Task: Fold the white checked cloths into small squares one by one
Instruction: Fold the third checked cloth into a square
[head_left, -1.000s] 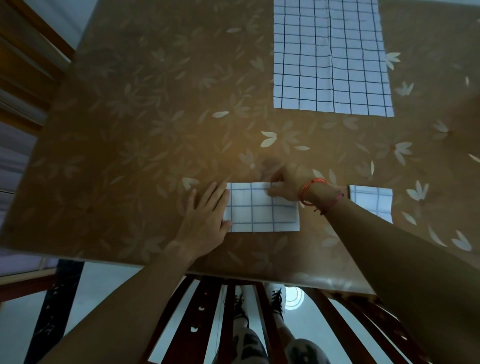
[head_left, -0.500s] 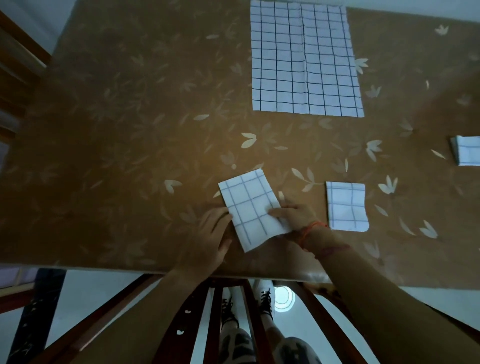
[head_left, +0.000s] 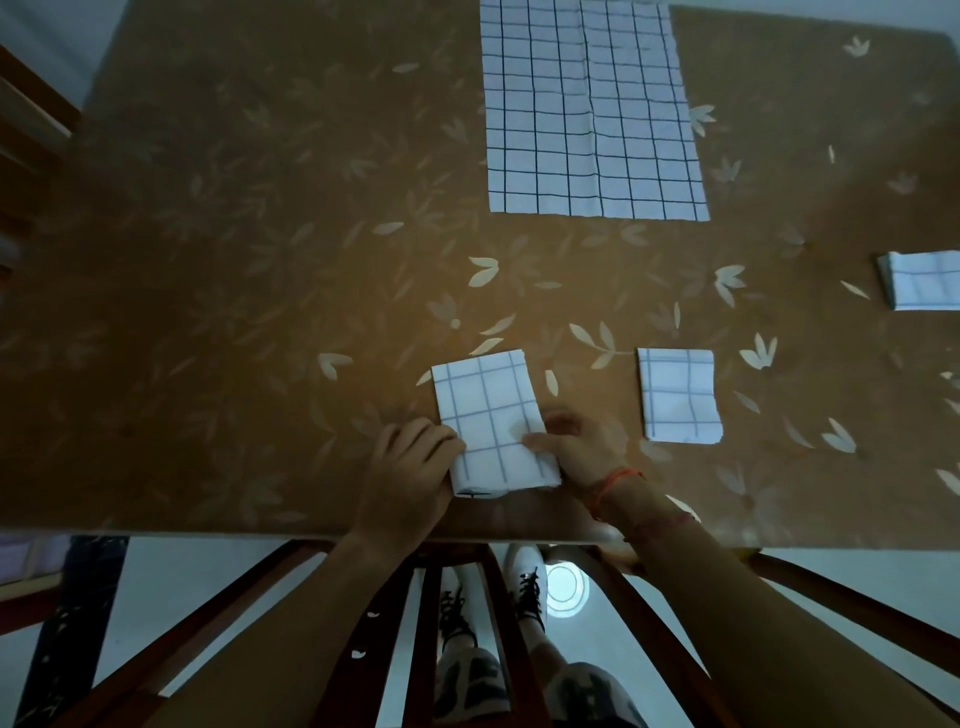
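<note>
On the brown leaf-patterned surface (head_left: 208, 260), the left side carries nothing of the task; the work sits at the near edge, close to the person, likely so that both arms reach it without stretching. The left hand (head_left: 410, 467) has its grip curled onto the near left edge of the half-folded cloth (head_left: 488, 415), apparently to pin that side while the next fold is lined up. This cloth is a narrow rectangle, slightly skewed, its far end flat on the surface and its near end between the two hands. The right hand (head_left: 576, 452), with a red band (head_left: 615, 480) at the wrist, has its grip clamped on the near right corner, thumb on top; I judge it ready to carry that end over to make a square. Far from the hands lies the flat cloth (head_left: 592, 109), spread open and probably waiting its turn. Just right of the hands is a finished square (head_left: 678, 395), set apart to clear the working spot, and a second folded cloth (head_left: 924, 280) lies at the right border.
</note>
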